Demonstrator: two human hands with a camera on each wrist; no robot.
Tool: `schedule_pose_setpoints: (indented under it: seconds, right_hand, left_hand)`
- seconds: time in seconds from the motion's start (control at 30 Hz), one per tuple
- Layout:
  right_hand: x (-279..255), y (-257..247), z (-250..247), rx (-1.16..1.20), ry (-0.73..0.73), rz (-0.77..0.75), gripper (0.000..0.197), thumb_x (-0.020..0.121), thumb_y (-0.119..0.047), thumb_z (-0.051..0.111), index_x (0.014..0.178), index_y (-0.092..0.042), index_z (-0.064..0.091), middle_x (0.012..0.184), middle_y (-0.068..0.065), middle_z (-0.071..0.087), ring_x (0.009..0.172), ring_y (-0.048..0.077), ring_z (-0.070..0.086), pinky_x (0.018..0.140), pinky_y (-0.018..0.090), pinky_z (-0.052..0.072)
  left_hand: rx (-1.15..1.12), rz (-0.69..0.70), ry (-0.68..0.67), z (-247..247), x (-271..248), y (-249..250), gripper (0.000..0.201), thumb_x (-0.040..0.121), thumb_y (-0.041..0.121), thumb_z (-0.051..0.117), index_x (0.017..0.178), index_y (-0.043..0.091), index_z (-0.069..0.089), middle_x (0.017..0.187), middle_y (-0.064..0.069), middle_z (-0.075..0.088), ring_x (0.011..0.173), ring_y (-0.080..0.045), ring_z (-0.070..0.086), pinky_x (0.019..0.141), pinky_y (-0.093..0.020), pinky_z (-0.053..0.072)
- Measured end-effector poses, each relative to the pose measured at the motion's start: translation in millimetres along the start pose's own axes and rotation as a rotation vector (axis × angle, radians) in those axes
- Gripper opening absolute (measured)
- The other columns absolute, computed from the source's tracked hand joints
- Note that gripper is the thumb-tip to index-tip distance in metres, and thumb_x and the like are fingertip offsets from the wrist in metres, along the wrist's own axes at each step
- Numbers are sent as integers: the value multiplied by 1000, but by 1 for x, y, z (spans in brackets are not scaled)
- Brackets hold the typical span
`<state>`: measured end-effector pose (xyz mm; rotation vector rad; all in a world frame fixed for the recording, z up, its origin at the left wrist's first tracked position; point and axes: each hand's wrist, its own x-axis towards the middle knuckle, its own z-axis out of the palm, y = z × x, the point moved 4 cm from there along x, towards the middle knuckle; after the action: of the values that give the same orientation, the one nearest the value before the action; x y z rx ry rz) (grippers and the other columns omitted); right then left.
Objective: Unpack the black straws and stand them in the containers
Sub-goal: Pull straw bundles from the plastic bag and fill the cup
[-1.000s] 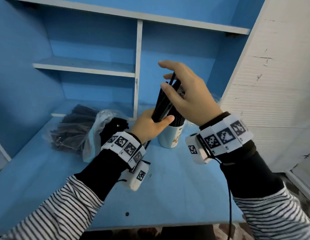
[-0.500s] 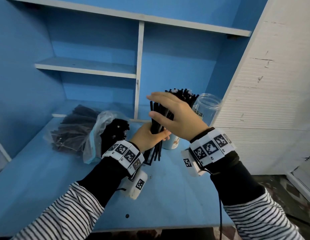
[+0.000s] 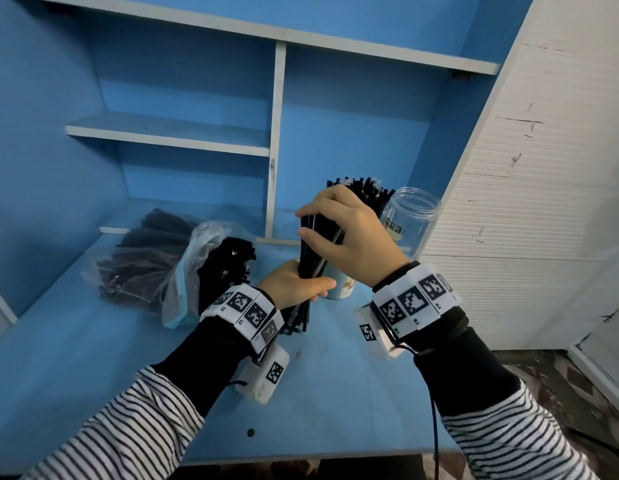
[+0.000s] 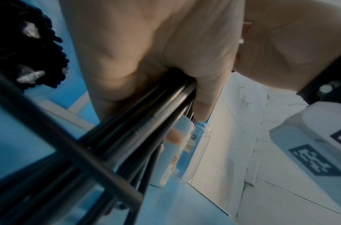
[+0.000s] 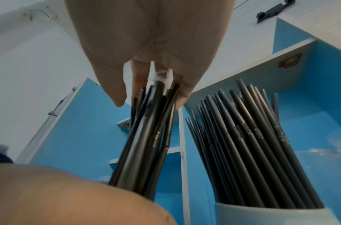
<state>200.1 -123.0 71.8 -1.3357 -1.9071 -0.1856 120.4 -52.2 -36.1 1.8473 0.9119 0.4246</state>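
My left hand (image 3: 297, 285) grips a bundle of black straws (image 3: 313, 244) low down and holds it upright, with its lower ends (image 3: 296, 323) close to the blue table. My right hand (image 3: 346, 237) curls round the upper part of the same bundle (image 5: 152, 129), thumb on the near side. Just behind stands a light blue cup (image 3: 344, 289) filled with black straws (image 3: 368, 190); the right wrist view shows that cup (image 5: 261, 213) and its straws (image 5: 252, 144) beside the bundle. An empty clear jar (image 3: 413, 216) stands to the cup's right.
Two plastic bags of black straws lie on the table at left: a closed one (image 3: 138, 261) and an open one (image 3: 225, 265) beside my left wrist. Blue shelves (image 3: 169, 131) rise behind. A white panel (image 3: 526, 202) stands close on the right. The table's front edge (image 3: 301, 457) is near.
Both hands have brought the bundle down in front of the cup, so its lower ends are now near the table. My right hand has closed round the bundle's upper part.
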Motion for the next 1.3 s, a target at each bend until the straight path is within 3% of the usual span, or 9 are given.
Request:
schedule_pose_setpoints:
  seconds: [0.27, 0.37, 0.57, 0.63, 0.77, 0.93, 1.03, 1.17, 1.3]
  right_hand:
    - [-1, 0, 0, 10, -16, 1, 13, 87, -8, 63, 99, -7, 67, 105, 5, 61, 99, 15, 58, 91, 16, 43]
    - [-3, -1, -1, 12, -33, 12, 22, 88, -12, 64, 109, -7, 64, 114, 5, 61, 108, 14, 56, 97, 17, 41]
    - [-9, 5, -23, 126, -6, 332, 97, 67, -60, 71, 145, -20, 30, 135, -7, 37, 119, 4, 39, 97, 11, 37]
    - [-11, 9, -27, 104, -79, 408, 108, 56, -70, 68, 145, -21, 31, 133, -5, 35, 125, 8, 35, 105, 21, 36]
    - [-12, 8, -15, 221, -207, 399, 71, 51, -68, 79, 109, -58, 41, 128, 2, 46, 121, 17, 47, 101, 37, 45]
    - [-8, -1, -18, 336, -213, 284, 30, 76, -17, 79, 90, -1, 58, 81, -5, 69, 80, 20, 67, 71, 38, 54]
    - [-2, -5, -24, 247, -242, 255, 19, 82, -15, 71, 79, 2, 65, 76, 16, 67, 70, 27, 64, 65, 41, 52]
    - [13, 6, -39, 249, -124, 289, 14, 84, -14, 69, 78, -3, 66, 73, 12, 67, 68, 21, 64, 64, 34, 54]
    - [27, 22, -66, 223, 38, 307, 10, 84, -15, 69, 79, -6, 67, 75, 7, 70, 72, 17, 67, 69, 30, 56]
  left_hand:
    - [-38, 67, 70, -4, -6, 13, 35, 91, 36, 58, 68, 10, 66, 68, 8, 65, 57, 4, 55, 65, -20, 40]
    - [5, 37, 55, -6, -3, 9, 36, 90, 39, 60, 66, 13, 67, 73, 6, 68, 74, -7, 62, 74, -23, 45]
    - [-129, 139, 67, -9, -9, 18, 32, 91, 25, 60, 61, 20, 51, 52, 11, 54, 69, -14, 64, 84, -34, 50]
    - [-129, 201, 15, -8, -14, 26, 32, 91, 18, 59, 61, 20, 50, 48, 13, 49, 60, -11, 57, 77, -33, 50]
    - [-97, 243, -177, 1, -26, 44, 30, 85, 9, 61, 59, 21, 51, 52, 12, 49, 54, -7, 49, 67, -30, 46]
    - [-96, 333, -258, 6, -27, 55, 31, 81, 3, 65, 56, 2, 47, 52, 1, 45, 54, -16, 43, 57, -24, 41]
    - [-169, 367, -192, 4, -25, 59, 21, 82, 2, 70, 70, -6, 54, 58, 0, 51, 57, -14, 50, 60, -23, 46]
    - [-233, 347, 58, -7, -12, 56, 44, 62, 41, 82, 93, 17, 62, 83, 11, 66, 79, -6, 64, 77, -29, 52]
    - [-200, 400, 231, -13, 2, 48, 80, 49, 46, 88, 109, 28, 40, 109, 6, 50, 100, -3, 53, 84, -19, 48]
